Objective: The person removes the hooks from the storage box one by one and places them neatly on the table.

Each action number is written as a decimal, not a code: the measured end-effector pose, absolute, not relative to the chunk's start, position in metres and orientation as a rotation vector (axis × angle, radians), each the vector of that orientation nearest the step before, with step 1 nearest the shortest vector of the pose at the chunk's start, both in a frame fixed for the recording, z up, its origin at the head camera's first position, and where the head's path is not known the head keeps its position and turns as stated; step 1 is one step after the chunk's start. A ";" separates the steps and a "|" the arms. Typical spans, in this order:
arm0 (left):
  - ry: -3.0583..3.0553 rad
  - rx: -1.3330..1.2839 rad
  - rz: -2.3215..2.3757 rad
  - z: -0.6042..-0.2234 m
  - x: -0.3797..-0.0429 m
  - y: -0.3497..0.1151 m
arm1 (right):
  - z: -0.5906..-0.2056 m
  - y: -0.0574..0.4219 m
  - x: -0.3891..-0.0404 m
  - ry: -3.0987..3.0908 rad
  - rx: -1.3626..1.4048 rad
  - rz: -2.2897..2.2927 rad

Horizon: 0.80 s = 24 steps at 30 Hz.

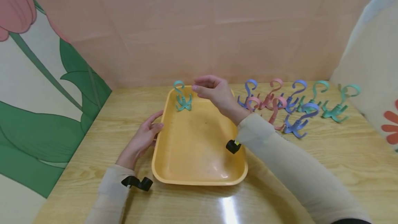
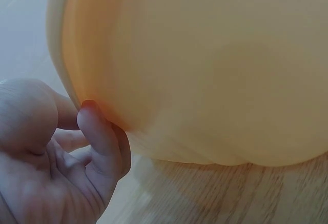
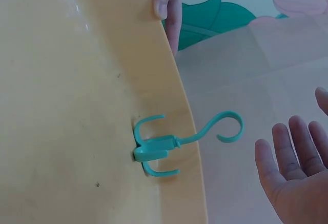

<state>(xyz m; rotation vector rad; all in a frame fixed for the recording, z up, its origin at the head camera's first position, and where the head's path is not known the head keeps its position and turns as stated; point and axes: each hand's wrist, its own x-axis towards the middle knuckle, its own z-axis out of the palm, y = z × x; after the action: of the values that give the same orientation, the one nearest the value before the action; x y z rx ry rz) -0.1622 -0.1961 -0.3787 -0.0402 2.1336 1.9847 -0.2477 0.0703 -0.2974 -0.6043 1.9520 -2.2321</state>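
Note:
A yellow tray (image 1: 199, 141) lies on the wooden table, and one teal multi-prong hanging hook (image 1: 184, 103) stands in its far left corner, its curled top rising above the rim. My left hand (image 1: 143, 139) holds the tray's left side, thumb and fingers at the rim; the left wrist view shows the fingertips (image 2: 91, 116) pinching the edge. Above the tray's far end is my right hand (image 1: 216, 94), fingers loosely bent around nothing. In the right wrist view that hand (image 3: 302, 178) is apart from the teal hook (image 3: 159, 144), palm in sight.
Right of the tray, several similar hooks stand on the table: blue ones (image 1: 296, 127), pink ones (image 1: 267, 101) and green ones (image 1: 335, 111). My right forearm partly covers the tray's right side. A pink wall covering (image 1: 168, 30) rises behind the table, with flower-patterned panels (image 1: 37, 123) at the sides.

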 end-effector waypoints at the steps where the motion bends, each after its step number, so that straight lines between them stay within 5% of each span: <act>1: 2.135 -0.045 1.985 -0.379 -0.162 -0.196 | -0.299 0.068 -0.250 1.962 -0.600 -2.224; 24: 2.117 -0.047 1.990 -0.376 -0.165 -0.196 | -0.336 0.023 -0.296 2.031 -0.519 -2.103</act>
<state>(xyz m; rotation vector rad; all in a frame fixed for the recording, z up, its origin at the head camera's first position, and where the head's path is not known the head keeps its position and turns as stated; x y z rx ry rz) -0.1645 -0.1961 -0.3762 -0.0472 2.1172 1.9905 -0.2960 0.0233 -0.3361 -0.5185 2.0313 -2.1031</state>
